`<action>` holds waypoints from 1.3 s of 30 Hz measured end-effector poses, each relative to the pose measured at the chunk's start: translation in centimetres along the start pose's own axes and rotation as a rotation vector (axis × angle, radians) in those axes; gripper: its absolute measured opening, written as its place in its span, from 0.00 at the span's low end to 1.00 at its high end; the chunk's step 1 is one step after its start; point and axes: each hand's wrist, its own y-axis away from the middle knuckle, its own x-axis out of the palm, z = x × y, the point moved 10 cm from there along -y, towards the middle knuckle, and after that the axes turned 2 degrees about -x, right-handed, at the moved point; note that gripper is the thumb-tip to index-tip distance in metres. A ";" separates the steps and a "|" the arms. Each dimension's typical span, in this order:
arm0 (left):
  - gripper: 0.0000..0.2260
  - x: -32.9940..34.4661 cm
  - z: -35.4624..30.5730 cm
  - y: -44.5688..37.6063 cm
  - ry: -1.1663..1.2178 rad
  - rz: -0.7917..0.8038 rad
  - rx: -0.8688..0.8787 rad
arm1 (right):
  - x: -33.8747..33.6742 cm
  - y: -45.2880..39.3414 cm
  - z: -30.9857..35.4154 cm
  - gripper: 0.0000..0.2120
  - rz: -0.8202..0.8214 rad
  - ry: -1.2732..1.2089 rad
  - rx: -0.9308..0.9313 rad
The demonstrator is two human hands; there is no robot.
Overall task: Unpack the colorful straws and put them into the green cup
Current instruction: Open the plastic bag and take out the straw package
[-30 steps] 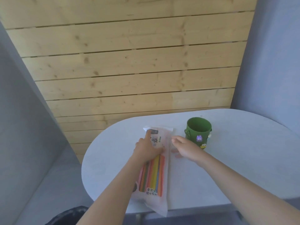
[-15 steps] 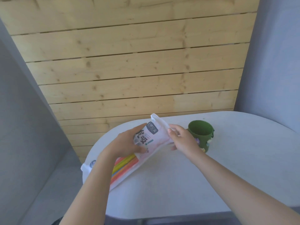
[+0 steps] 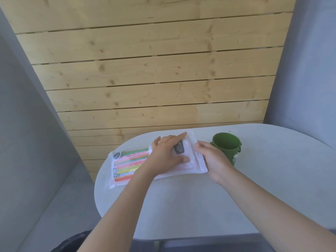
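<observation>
A sealed plastic packet of colourful straws lies flat and sideways on the white oval table. The straws show through its left half. My left hand lies spread on the packet's right half and presses it down, with the thumb curled onto the plastic. My right hand pinches the packet's right end between thumb and fingers. The green cup stands upright and empty just right of my right hand, with small stickers on its side.
A wall of light wooden planks rises behind the table. Grey walls flank it on both sides. The table's left rim is close to the packet's left end. Something dark sits low by the floor.
The packet has swung from pointing toward me, through a raised tilt, to lying sideways and flat. My left hand now lies spread on top; my right hand keeps the end near the cup.
</observation>
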 end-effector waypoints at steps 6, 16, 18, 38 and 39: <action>0.04 -2.1 -1.4 0.3 0.162 -0.339 0.008 | -0.9 -0.1 0.1 0.13 -0.020 -0.080 -0.005; 0.14 -0.3 -1.3 -0.1 0.393 -0.264 -0.301 | 2.9 2.3 0.9 0.20 0.382 -0.439 0.079; 0.11 -0.3 -1.4 0.0 0.409 -0.239 -0.331 | 2.8 2.4 0.9 0.22 0.403 -0.468 0.096; 0.07 0.8 -1.4 0.0 0.404 -0.078 -0.282 | -0.1 -0.1 0.6 0.10 0.211 -0.240 -0.008; 0.07 0.7 -1.5 0.1 0.373 -0.084 -0.269 | -0.1 -0.1 0.7 0.06 0.205 -0.202 -0.024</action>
